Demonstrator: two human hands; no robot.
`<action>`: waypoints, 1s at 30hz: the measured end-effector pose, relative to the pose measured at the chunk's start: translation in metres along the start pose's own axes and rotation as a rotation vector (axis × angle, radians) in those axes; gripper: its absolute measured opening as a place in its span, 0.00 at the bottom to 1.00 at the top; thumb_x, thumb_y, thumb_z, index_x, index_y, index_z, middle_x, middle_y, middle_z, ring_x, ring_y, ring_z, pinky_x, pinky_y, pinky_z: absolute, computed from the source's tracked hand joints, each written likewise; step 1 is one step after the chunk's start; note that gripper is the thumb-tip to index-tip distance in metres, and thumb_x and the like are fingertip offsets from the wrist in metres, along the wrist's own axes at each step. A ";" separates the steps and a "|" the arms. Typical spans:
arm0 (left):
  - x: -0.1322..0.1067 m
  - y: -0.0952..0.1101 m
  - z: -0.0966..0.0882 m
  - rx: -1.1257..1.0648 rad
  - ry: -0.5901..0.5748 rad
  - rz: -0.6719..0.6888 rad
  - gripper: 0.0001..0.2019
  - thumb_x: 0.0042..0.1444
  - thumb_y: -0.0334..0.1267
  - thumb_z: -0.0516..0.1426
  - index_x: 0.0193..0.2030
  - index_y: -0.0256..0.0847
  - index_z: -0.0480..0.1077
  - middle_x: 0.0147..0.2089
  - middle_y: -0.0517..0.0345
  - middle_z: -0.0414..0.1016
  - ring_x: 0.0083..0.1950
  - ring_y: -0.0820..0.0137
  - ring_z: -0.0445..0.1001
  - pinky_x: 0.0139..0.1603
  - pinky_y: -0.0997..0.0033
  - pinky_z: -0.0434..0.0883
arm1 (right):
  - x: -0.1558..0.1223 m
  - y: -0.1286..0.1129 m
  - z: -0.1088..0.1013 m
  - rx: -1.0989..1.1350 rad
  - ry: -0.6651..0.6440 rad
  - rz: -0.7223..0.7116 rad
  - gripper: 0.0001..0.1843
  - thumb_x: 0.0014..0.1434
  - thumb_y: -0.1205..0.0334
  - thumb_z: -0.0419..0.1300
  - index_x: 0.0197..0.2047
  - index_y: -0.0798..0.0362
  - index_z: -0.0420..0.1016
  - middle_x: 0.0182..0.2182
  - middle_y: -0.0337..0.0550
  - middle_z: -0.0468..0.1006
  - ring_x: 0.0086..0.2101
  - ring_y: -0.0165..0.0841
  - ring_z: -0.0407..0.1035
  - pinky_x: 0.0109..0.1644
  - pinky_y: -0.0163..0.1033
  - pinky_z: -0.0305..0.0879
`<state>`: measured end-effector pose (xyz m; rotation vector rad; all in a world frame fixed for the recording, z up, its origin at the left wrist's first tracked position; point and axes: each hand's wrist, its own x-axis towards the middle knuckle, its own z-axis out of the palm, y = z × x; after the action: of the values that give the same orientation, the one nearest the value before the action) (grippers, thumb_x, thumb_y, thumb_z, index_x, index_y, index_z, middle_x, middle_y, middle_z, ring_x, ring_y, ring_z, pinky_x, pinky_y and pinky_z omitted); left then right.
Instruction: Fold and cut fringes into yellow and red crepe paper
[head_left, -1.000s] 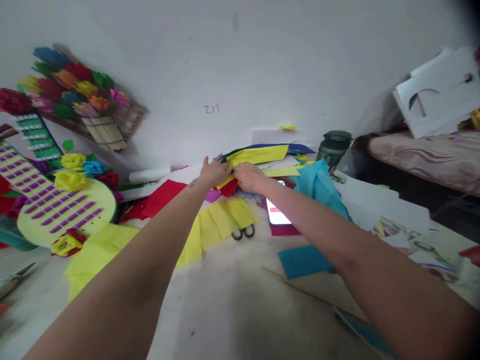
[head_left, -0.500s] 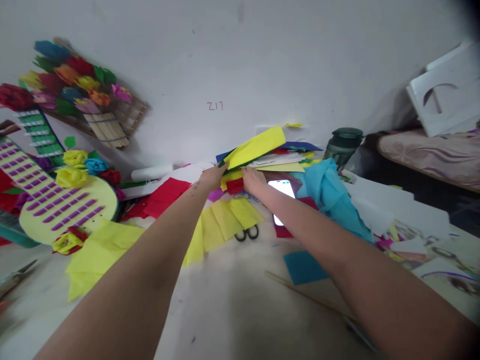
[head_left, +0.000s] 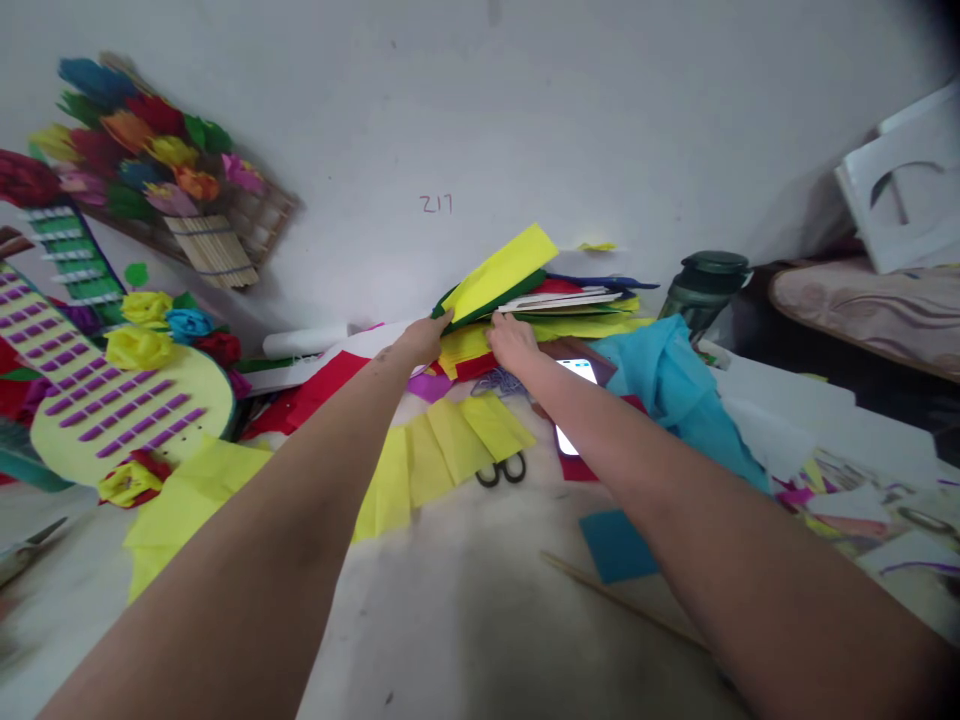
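My left hand (head_left: 426,340) grips the near-left ends of a yellow sheet (head_left: 504,265) and a dark green sheet (head_left: 517,292), whose far ends slant upward off a stack of coloured paper. My right hand (head_left: 513,342) is closed at the front edge of that stack, its fingertips against the white and yellow paper sheets (head_left: 577,300); what exactly lies under them is partly hidden. Below the hands, black-handled scissors (head_left: 502,468) poke out from pleated yellow paper (head_left: 442,450). A lit phone (head_left: 576,372) lies beside my right forearm, partly covered by it.
Paper flowers and a yellow guitar-shaped craft (head_left: 135,410) stand at the left, with red paper (head_left: 330,385) nearby. To the right are crumpled light-blue paper (head_left: 667,370), a dark bottle (head_left: 705,290) and white sheets (head_left: 795,400). A blue square (head_left: 615,545) and thin stick (head_left: 622,600) lie in front.
The yellow and green sheets tilt more steeply in my left hand, opening a wider view of the stack beneath. My right hand stays at the stack's edge. The view has shifted slightly.
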<state>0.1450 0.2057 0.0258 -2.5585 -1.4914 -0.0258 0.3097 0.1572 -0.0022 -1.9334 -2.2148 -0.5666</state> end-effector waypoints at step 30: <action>-0.002 0.001 -0.015 0.126 0.086 -0.001 0.32 0.53 0.26 0.48 0.64 0.48 0.44 0.50 0.44 0.67 0.47 0.61 0.70 0.42 0.67 0.66 | 0.021 0.044 -0.015 0.472 0.163 0.000 0.12 0.51 0.62 0.54 0.37 0.48 0.77 0.40 0.39 0.76 0.43 0.37 0.66 0.44 0.41 0.62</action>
<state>0.1464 0.2012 0.0399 -2.4255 -1.4162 -0.0404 0.3470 0.1748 0.0269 -1.5853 -2.0170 -0.1673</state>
